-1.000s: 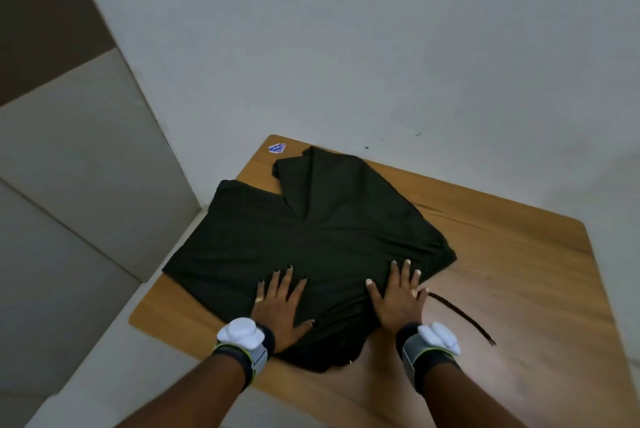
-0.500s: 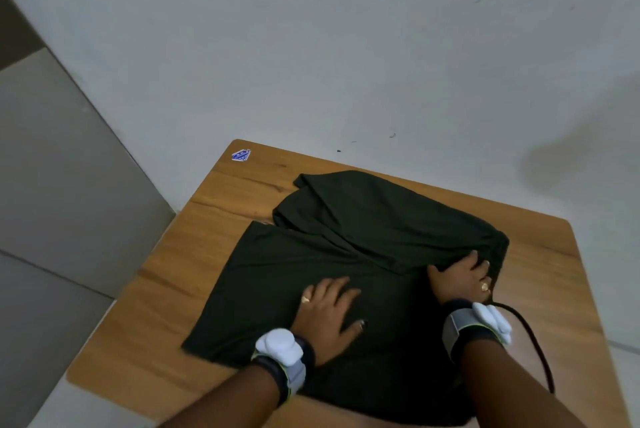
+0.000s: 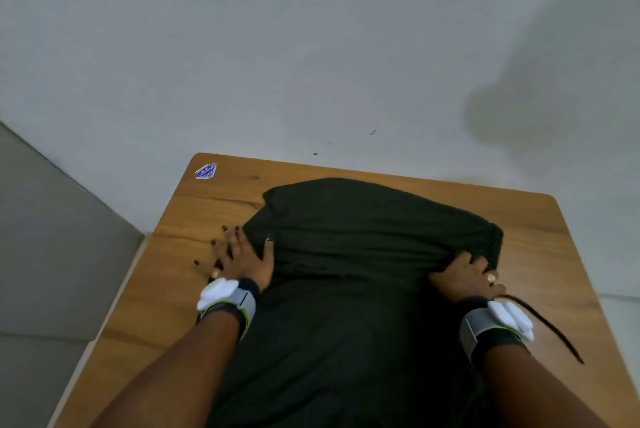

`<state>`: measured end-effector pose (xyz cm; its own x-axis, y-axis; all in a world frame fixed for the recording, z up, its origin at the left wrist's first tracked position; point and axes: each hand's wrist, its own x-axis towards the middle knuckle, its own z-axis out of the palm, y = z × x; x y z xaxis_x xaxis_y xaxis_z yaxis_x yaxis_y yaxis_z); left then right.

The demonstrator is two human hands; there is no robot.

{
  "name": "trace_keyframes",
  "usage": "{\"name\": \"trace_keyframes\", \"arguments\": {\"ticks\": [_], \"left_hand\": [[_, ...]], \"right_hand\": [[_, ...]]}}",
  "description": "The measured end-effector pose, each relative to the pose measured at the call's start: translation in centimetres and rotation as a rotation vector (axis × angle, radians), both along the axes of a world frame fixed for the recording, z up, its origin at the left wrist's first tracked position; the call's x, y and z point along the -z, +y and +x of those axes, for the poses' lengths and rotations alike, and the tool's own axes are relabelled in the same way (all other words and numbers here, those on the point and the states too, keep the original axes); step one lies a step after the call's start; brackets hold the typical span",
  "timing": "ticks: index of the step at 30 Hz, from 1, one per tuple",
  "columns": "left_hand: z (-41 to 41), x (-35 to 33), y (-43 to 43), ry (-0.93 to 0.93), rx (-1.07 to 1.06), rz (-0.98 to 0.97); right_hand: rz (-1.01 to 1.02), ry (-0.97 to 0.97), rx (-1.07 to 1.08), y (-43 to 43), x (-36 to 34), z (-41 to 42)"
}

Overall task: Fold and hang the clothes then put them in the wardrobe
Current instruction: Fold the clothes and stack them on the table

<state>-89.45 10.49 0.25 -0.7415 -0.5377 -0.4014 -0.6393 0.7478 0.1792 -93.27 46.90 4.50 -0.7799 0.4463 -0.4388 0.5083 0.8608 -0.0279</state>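
Note:
A dark green garment (image 3: 363, 247) lies folded into a long strip on the wooden table (image 3: 194, 216), running from the far edge back toward me. My left hand (image 3: 242, 263) sits at its left edge, fingers spread flat on the wood and thumb on the cloth. My right hand (image 3: 465, 275) is at the right edge, its fingers curled into a gathered fold of the fabric. A dark drawstring (image 3: 550, 330) trails from that hand across the table toward the near right.
A blue and white sticker (image 3: 206, 171) marks the table's far left corner. A pale wall (image 3: 311, 46) stands right behind the table. Grey panels (image 3: 52, 237) lie off the table's left edge. Bare wood shows on both sides of the garment.
My left hand slid from the middle of the garment to its left edge. The left part of the cloth is now folded in, so the garment is narrower. My right hand keeps its grip.

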Motion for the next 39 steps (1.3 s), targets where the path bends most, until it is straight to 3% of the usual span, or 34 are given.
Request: {"name": "trace_keyframes", "arguments": {"ticks": [3,5,7,10,13,17,20,22,25,30,36,39], "left_hand": [[-0.4,-1.1,1.0,0.079,-0.098,0.038],[-2.3,-1.5,1.1,0.239,0.046,-0.009],[-5.3,-1.9,0.9,0.318,0.268,-0.059],[-9.4,-2.5,0.9,0.198,0.509,0.024],[-10.5,-2.8,0.3,0.052,0.526,0.068],[-8.1,-4.4,-0.4,-0.004,0.583,0.066],[-4.7,-5.3,-1.3,-0.102,0.730,0.108],[-2.2,-5.1,-1.8,-0.201,0.842,0.085],[0.4,-3.8,-1.3,-0.192,0.952,0.031],[0.9,-2.4,0.1,0.052,0.713,0.394],[-1.1,-2.5,1.9,0.027,0.876,0.496],[-3.1,-4.3,1.7,0.247,0.810,0.426]], "right_hand": [[0.064,0.162,0.079,-0.7,-1.0,-2.0],[0.047,0.284,-0.015,-1.2,-1.3,-3.7],[0.017,0.233,-0.052,-1.3,-1.3,-5.2],[-0.106,0.040,-0.022,-0.1,-1.0,-6.2],[-0.094,-0.058,-0.085,1.2,-1.1,-5.6],[0.030,-0.167,-0.213,1.9,-2.4,-3.5],[-0.033,-0.163,-0.316,2.9,-3.2,-0.4],[-0.139,-0.258,-0.314,3.5,-3.3,1.9],[-0.135,-0.366,-0.390,3.6,-1.7,4.8],[-0.045,-0.113,-0.554,1.2,-0.8,5.9],[-0.022,0.182,-0.562,0.5,-3.3,2.6],[-0.024,0.482,-0.493,0.9,-7.3,0.3]]}}
